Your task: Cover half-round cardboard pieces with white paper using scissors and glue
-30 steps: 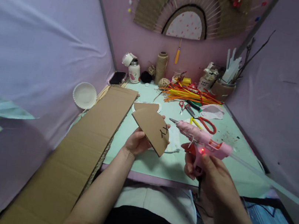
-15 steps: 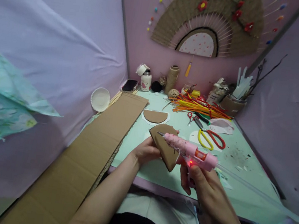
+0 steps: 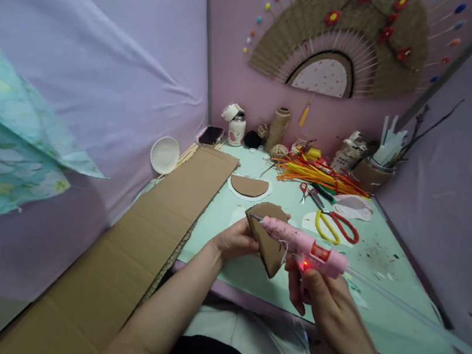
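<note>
In our hands, above the near part of the table, is a cardboard piece, tilted. Our left hand holds it by its left side. Our right hand is wrapped around the pink glue gun, its red light lit. The nozzle lies across the piece's upper left corner; we cannot tell whether they touch. Just beyond, a cardboard half-disc lies on a larger white shape. To our left runs a long board; to the right lie scissors, with coloured strips behind them.
</note>
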{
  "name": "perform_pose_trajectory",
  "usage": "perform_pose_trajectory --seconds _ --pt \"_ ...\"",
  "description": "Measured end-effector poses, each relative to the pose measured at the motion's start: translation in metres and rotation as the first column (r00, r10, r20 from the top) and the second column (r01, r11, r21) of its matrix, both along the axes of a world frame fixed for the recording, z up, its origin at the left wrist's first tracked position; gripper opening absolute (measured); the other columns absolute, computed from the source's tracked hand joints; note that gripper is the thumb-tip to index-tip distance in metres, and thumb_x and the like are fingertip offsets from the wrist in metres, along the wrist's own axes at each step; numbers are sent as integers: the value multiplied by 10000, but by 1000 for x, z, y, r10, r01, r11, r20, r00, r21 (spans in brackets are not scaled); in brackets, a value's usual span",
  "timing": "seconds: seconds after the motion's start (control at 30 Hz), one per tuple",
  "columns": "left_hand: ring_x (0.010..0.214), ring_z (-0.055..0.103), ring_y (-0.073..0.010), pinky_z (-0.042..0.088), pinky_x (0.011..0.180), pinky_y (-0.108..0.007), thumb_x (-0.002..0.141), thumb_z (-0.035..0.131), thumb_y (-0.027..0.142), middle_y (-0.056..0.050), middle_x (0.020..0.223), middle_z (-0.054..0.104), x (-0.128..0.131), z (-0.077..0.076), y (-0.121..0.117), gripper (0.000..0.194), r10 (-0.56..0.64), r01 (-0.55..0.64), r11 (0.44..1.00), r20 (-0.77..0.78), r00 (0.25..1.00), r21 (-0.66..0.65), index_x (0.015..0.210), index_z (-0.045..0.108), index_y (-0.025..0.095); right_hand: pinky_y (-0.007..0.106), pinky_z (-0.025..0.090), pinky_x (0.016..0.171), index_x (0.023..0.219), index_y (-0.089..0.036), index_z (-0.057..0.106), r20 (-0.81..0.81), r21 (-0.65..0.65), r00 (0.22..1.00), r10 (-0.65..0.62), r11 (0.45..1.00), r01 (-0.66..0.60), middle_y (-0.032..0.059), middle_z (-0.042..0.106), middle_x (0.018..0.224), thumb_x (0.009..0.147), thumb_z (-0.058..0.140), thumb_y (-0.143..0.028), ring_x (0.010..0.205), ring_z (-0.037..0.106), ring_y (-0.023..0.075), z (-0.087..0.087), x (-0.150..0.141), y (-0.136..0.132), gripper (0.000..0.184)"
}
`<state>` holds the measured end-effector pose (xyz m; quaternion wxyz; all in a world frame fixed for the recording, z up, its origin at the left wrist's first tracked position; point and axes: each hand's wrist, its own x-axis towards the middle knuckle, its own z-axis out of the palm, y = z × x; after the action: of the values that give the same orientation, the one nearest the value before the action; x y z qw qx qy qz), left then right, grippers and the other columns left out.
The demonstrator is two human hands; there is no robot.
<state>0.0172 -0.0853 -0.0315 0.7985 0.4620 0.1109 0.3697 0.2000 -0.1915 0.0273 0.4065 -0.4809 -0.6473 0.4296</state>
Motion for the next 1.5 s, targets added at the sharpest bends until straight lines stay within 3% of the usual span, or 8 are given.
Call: perform_pose_trajectory --seconds 0.23,0.33,0.43,0.67,0.87,1.13,1.5 --pt "1358 454 -385 358 1107 -502 569 886 383 -150 1475 503 0 1 0 825 9 -10 999 21 1000 34 1325 603 214 241 374 464 737 -182 600 -29 -11 998 -52 999 52 -3 529 545 950 387 -632 469 453 114 2 -1 -1 542" --pt "1361 451 -385 359 1105 -501 565 888 366 -144 1459 522 1 3 -1 823 14 -15 1000 19 1000 21 1324 605 221 245 372 476 635 -188 562 -18 -6 997 -75 997 75 3 517 536 956 385 -620 481 456 115 4 0 -2 566" --pt "1331 488 -374 365 1097 -495 558 893 339 -137 1409 572 2 3 -2 812 25 -26 1000 24 999 2 1310 609 225 247 364 486 581 -192 524 -11 10 996 -91 996 92 5 510 533 966 374 -606 492 456 113 5 2 -2 585" --pt "1240 569 -366 393 1060 -502 566 890 304 -137 1292 651 1 -4 -1 796 40 -40 999 19 999 -2 1305 603 224 253 353 459 717 -200 537 -21 1 988 -154 988 154 -21 504 490 936 388 -655 449 441 119 11 2 2 526" --pt "1137 633 -358 411 1035 -503 547 901 321 -130 1161 713 0 0 -2 706 38 -38 999 12 999 -23 1201 668 196 254 366 461 698 -203 537 -8 -22 980 -198 980 198 -15 515 480 919 384 -685 449 460 126 10 6 2 552" --pt "1168 622 -373 447 999 -479 606 859 342 -174 1233 684 1 7 -2 682 -69 71 997 89 994 -16 1235 657 171 269 355 475 655 -206 557 27 -22 969 -245 969 246 -9 510 467 908 376 -704 450 444 132 7 11 3 587" --pt "1203 602 -369 423 1028 -490 638 838 336 -192 1294 649 0 1 -1 699 -74 78 996 101 992 -32 1282 622 170 272 340 501 547 -198 540 79 -22 966 -247 968 249 3 497 477 928 351 -695 473 424 124 0 21 3 655"
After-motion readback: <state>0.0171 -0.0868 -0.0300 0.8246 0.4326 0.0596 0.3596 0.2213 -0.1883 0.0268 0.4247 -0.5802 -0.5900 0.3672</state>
